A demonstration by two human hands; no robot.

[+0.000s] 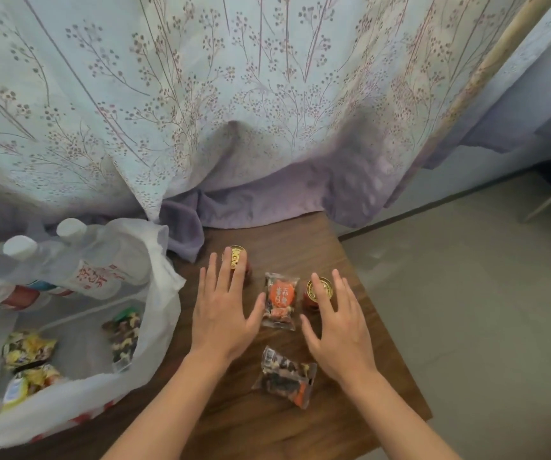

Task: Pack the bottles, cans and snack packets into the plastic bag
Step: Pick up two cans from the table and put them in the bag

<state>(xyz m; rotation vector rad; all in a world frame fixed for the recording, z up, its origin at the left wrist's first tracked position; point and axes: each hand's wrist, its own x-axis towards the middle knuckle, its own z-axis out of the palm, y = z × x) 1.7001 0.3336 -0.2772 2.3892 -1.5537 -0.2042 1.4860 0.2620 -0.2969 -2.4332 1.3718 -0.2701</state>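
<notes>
Both hands are spread flat and open over a wooden table, holding nothing. The left hand reaches toward the far can, its fingertips over the can's gold top; whether they touch it is unclear. The right hand hovers over the right can, fingers partly covering its lid. Between the hands lies an orange packet, just beside the left thumb. A dark packet lies nearer, between the two wrists.

At the left sits the white plastic bag, its mouth open. Inside it are bottles leaning at the far side, two with white caps and one with a red cap, and snack packets on the bottom: two yellow ones at the near left and a dark one at the right wall.

A flowered curtain hangs behind the table, its purple hem bunched on the far edge just beyond the far can. Grey floor lies to the right.
</notes>
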